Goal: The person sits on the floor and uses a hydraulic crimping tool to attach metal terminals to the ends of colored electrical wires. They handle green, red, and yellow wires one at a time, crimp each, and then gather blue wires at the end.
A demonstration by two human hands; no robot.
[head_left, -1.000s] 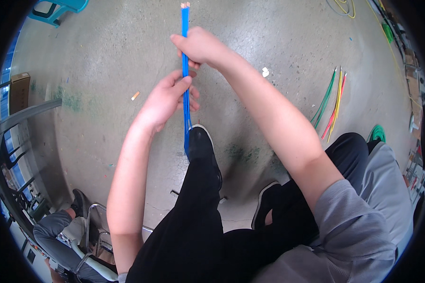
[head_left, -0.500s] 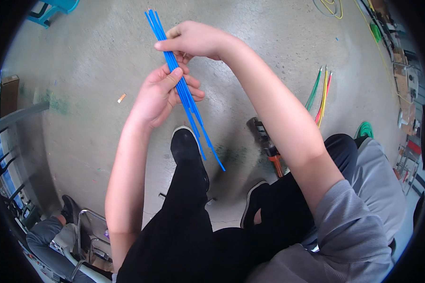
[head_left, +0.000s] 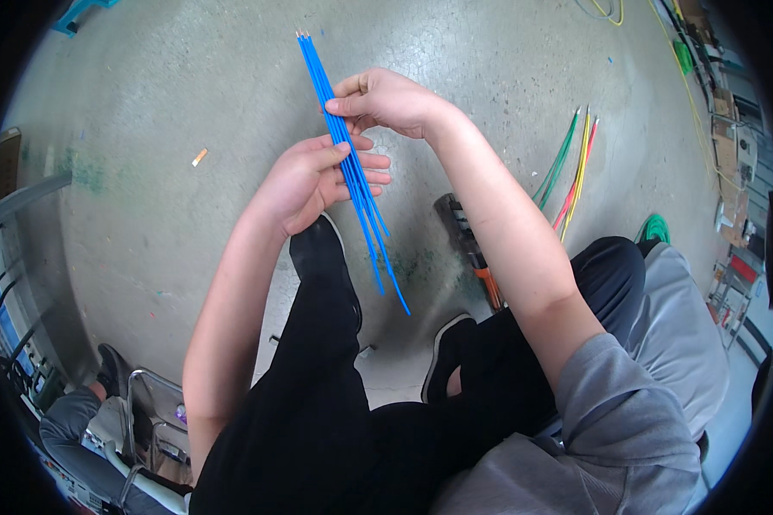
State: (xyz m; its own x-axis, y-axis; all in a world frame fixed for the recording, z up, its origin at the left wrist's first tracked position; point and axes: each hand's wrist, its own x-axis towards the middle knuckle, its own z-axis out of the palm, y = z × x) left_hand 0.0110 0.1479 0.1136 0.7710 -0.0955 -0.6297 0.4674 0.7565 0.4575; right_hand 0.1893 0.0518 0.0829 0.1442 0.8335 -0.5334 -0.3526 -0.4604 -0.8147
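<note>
A bundle of several thin blue wires (head_left: 319, 73) slants across the space in front of me, bare copper showing at the far tips. My right hand (head_left: 386, 103) pinches the bundle between thumb and fingers in its upper part. Just below, my left hand (head_left: 309, 180) has its thumb pressed over the wires, its other fingers stretched out behind them. Past the left hand the near ends fan apart at uneven lengths and hang above the floor, beside my black shoe (head_left: 313, 249).
A black tool with an orange handle (head_left: 488, 287) lies under my right forearm. Right of it are green wires (head_left: 560, 154), yellow wires (head_left: 581, 176) and red wires (head_left: 567, 204), near a green coil (head_left: 655, 228). Another person's legs (head_left: 77, 421) show at lower left. A scrap (head_left: 199, 157) lies leftward.
Both hands have shifted right and slightly nearer with the blue wires, which now stand a little steeper. The view has also turned slightly, so the floor things appear farther left.
</note>
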